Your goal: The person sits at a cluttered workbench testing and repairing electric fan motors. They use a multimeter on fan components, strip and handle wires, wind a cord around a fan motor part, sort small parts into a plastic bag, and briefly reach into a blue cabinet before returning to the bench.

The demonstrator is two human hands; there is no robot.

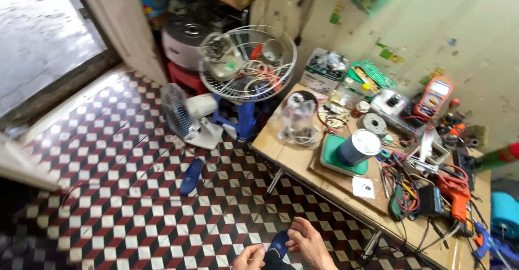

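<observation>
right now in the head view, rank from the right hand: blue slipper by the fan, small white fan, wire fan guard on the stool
From the right hand, at the bottom edge:
1. Blue slipper, on the tiles to the upper left.
2. Small white fan, beyond the slipper.
3. Wire fan guard, on the blue stool, farthest.

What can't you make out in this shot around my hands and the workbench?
- Head view: left hand is cut off by the bottom edge.
- The dark blue thing between it and the right hand is mostly hidden.
- Workbench clutter is too small to identify.

Daylight from doorway upper left, glare there; soft shadows, mild blur, wide-angle bending at edges.
</observation>
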